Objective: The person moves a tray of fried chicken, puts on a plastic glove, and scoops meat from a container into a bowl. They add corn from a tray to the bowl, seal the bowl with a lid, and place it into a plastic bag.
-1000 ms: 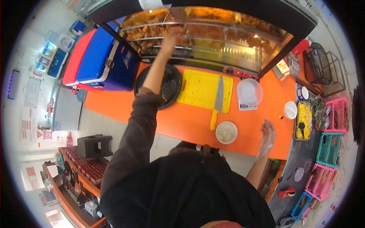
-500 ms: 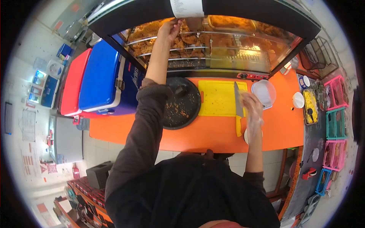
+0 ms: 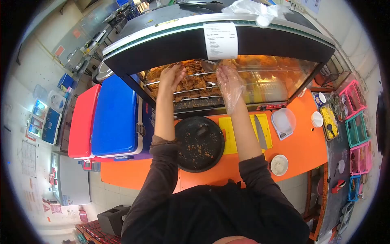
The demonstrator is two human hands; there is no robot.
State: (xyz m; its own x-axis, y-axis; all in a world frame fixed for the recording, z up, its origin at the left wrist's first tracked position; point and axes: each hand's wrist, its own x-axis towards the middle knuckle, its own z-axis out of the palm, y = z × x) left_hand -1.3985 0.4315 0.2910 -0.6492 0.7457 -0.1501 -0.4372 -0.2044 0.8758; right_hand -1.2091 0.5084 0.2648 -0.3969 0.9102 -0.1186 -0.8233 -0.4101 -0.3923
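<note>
My bare left hand [image 3: 173, 76] is raised at the front of the glass-fronted food warmer [image 3: 170, 44], fingers bent; what they hold, if anything, is hard to make out. To its right my right hand [image 3: 230, 83], in a clear plastic glove, reaches up at the warmer's opening. Its fingers are curled near a brown piece, and the tips are partly hidden. Browned fried food [image 3: 197, 83] fills the racks between and beside the hands. Below my right forearm lie a yellow cutting board [image 3: 229, 140] and a knife [image 3: 260, 132].
A round black pan lid [image 3: 199, 150] with crumbs lies on the orange table [image 3: 239, 168]. A white bowl [image 3: 279, 165] and a clear tub [image 3: 283, 122] stand to the right. Blue [image 3: 115, 118] and red [image 3: 81, 126] coolers flank the left side.
My gloved right hand has moved from beside the knife up to the warmer's opening. My left hand sits lower in view, and the camera has tilted up, showing the warmer's top.
</note>
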